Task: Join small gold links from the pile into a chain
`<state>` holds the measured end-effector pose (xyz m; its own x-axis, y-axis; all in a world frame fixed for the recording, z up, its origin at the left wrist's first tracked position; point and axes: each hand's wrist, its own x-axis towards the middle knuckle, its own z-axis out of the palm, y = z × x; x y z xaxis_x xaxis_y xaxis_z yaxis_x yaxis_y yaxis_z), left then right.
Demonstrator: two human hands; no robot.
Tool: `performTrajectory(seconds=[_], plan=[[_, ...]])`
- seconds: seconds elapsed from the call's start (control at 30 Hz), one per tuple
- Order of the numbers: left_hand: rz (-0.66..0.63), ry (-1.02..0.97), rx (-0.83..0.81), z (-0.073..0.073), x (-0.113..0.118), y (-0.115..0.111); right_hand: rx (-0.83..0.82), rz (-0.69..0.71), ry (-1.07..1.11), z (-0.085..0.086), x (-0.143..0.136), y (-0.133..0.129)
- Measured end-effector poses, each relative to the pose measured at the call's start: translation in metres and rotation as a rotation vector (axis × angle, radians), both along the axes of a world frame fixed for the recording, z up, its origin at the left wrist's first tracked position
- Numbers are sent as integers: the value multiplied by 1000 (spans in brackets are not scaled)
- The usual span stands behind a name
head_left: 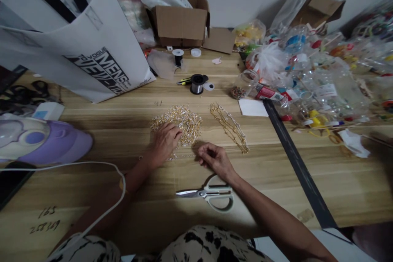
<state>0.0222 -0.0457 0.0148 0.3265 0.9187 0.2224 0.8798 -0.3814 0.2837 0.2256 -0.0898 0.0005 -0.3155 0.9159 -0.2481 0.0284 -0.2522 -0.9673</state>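
Note:
A pile of gold and silver beaded pieces (187,125) lies on the wooden table. My left hand (166,141) rests at the pile's lower left edge, its fingers bent together; whatever they grip is too small to tell. Right of it, my right hand (214,158) is pinched at the end of a thin beaded chain (184,156), which runs along the table between the hands. Several finished-looking chains (230,129) lie to the right of the pile. Scissors with pale handles (211,193) lie below my right hand, pointing left.
Wire spools (197,84) and a cardboard box (181,22) stand behind the pile. A white bag (104,53) and a purple device (67,141) are at left, with a white cable (113,166) near my left forearm. Plastic containers (325,82) crowd the right, beside a dark strip (299,163).

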Motion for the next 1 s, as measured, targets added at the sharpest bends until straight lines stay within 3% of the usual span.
performTrajectory(seconds=[0.53,0.73,0.9,1.0], plan=[[-51,-14,15,-2,0,4,1,-12,17,1,1,1],[48,-387,44,5,3,2,-2,-2,5,-1,0,0],[99,-755,-200,8,16,-13,49,14,-13,-2,0,-1],[87,-867,-312,6,24,-25,69,27,-8,-3,1,-2]])
